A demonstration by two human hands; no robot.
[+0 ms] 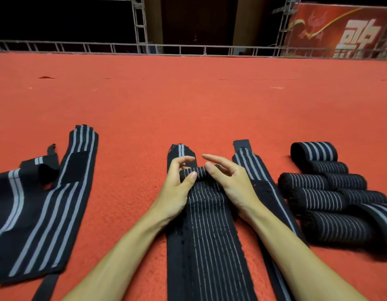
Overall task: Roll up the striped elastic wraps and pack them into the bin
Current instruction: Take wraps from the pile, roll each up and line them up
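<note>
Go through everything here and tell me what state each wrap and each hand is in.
Centre wrap: far end rolled, rest flat.
Left hand: pinches its rolled end.
Right hand: thumb on rolled end, index extended.
Left wraps: unrolled.
Right wrap: unrolled, flat.
Pile: rolled up.

Red-orange carpet (188, 94) covers the floor up to a low metal truss rail (101, 47) at 12 o'clock, behind which stand 2 upright truss columns (140, 22), a dim brown panel (199, 20), and, at 2 o'clock, a red banner (340, 29) bearing pale characters.
</note>
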